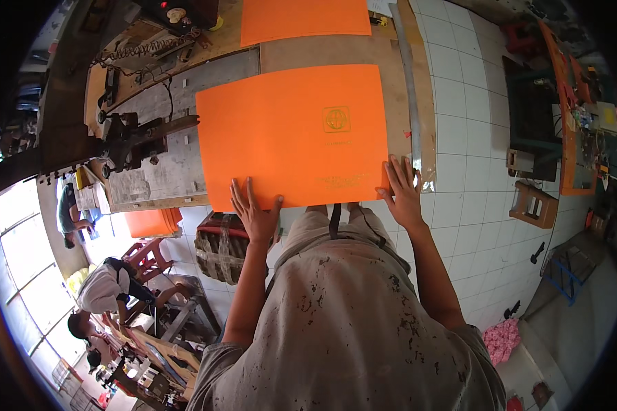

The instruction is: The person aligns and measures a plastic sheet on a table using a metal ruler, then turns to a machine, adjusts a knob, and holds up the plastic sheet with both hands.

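Note:
A large orange card sheet [281, 137] lies in front of me, with a gold emblem and gold lettering on its right half. Its far left part reaches up to the dark metal head of a machine [144, 140]. At the near left edge of the sheet, my left hand [255, 218] rests with fingers spread and thumb out. Against the lower right corner lies my right hand [404, 198], its fingers apart and touching the edge. Neither hand is closed around anything. Farther back is another orange card sheet [305, 17] on the worktable [322, 55].
A metal strip [410, 82] runs along the table's right side. A taped box [221, 250] stands left of my legs, near more orange sheets [152, 222]. Other people [110, 288] sit at the left. A wooden stool [533, 205] stands on the white tiled floor [459, 151].

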Motion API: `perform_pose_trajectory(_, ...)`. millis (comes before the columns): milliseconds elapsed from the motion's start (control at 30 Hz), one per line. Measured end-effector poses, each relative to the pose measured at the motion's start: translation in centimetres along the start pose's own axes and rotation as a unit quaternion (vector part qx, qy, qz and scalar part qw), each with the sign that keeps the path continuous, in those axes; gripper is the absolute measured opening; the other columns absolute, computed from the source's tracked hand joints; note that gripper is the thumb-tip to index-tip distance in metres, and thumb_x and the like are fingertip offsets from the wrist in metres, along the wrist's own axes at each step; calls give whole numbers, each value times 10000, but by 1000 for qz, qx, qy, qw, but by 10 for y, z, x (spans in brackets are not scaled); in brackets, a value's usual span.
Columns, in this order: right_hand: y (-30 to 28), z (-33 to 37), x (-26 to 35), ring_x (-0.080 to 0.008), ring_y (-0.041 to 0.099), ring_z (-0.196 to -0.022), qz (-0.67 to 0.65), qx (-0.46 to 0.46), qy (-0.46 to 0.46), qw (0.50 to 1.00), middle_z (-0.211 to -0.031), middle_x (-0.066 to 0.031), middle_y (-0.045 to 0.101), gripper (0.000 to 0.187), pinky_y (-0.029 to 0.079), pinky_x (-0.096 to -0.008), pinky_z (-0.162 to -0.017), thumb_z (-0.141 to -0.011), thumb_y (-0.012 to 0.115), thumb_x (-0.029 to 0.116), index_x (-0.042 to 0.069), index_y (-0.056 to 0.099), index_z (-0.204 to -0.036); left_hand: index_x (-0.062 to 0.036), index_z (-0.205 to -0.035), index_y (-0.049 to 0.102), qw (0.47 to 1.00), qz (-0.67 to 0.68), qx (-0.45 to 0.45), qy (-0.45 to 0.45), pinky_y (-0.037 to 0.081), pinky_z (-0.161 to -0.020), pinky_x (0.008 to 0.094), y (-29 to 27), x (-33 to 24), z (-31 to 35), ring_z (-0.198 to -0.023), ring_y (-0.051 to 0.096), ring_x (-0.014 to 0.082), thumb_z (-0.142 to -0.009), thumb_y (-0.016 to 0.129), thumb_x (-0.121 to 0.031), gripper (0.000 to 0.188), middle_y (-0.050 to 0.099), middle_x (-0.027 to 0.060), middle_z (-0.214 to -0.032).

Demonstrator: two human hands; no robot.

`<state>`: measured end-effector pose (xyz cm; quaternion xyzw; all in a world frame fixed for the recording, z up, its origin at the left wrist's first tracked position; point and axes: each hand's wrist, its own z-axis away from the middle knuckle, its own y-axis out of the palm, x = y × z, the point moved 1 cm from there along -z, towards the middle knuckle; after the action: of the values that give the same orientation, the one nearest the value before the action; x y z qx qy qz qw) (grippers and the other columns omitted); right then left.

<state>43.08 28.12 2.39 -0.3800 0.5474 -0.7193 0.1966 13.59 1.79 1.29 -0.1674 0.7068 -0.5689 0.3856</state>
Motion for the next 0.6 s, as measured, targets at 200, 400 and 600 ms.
perform_pose_trajectory(200,1,-1,-1,-343,194,-1567,-6,9,-4,1000,-1690,-42,268,702,136,-588,-1243,-1005,594,426,156,343,-1602,-112,-1599,310,1000,4,-1,-9,159,-1236,598,1,-1,0,-1551,158,443,-840,779,-536,987,150,258,-1675)
perform_pose_trajectory(400,1,-2,-4,-348,195,-1567,-8,14,-2,1000,-1690,-45,267,714,135,-606,-1237,-998,597,431,154,342,-1604,-105,-1597,312,1000,1,10,-14,155,-1241,587,0,-2,-2,-1552,154,442,-830,790,-524,996,146,258,-1679)
perform_pose_trajectory(600,1,-3,-5,-353,168,-1575,-23,22,-2,999,-1698,-50,246,721,126,-618,-1234,-997,599,429,151,336,-1609,-111,-1602,306,1000,1,16,-21,150,-1244,580,-1,-2,-2,-1555,148,439,-823,798,-517,1007,146,257,-1681)
